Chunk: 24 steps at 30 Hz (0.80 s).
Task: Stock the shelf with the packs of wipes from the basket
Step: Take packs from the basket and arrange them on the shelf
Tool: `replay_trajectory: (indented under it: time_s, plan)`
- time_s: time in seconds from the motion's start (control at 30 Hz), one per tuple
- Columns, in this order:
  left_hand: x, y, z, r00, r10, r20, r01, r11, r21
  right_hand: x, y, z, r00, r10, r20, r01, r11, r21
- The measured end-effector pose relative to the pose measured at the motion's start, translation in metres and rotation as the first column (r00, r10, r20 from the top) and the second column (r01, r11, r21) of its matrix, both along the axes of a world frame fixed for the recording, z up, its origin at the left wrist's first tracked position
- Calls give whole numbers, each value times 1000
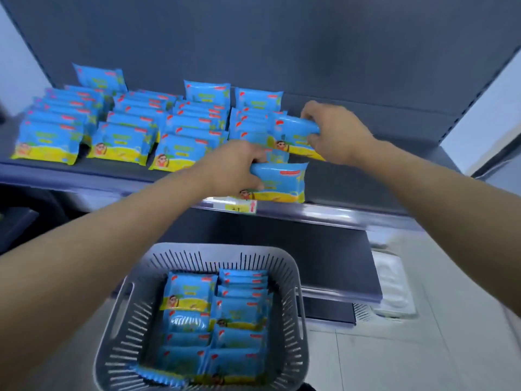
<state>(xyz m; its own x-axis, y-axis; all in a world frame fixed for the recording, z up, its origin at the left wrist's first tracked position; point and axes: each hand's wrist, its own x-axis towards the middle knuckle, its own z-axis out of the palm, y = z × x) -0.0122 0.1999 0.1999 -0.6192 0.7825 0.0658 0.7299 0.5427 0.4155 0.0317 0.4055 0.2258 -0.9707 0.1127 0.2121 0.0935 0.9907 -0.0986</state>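
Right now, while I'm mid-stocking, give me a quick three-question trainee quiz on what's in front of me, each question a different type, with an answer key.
1. True or false: the grey basket holds more wipes packs.
2. Multiple choice: the right hand grips A) a blue wipes pack, B) the shelf edge, C) the basket handle.
3. Fill in: the left hand holds its pack at the ___ edge of the shelf, just above the price label.

Key: 1 true; 2 A; 3 front.
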Motion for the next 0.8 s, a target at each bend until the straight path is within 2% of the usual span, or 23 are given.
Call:
replay_trajectory:
  time_s: [0.13, 0.3, 0.4, 0.57, 0.8]
  plan:
    - [-20, 58, 21, 1000, 0, 12, -1, 997, 80, -29, 56, 14, 997, -83, -3, 83, 995, -48]
    - [-52, 132, 21, 1000, 11, 23, -13, 994, 105, -73, 126, 11, 994, -105, 31, 107, 988, -108]
    - [-72, 169, 9, 1000, 24, 0, -24, 997, 72, -102, 157, 3, 994, -94, 60, 104, 977, -188]
    - [-104, 207, -16, 981, -11, -195, -11, 994, -112, -145, 185, -23, 991, -11, 131, 44, 966, -254]
    - [-142, 228, -37, 968, 43, -246, -87, 982, -170, -183, 195, -49, 991, 62, 119, -25, 957, -290]
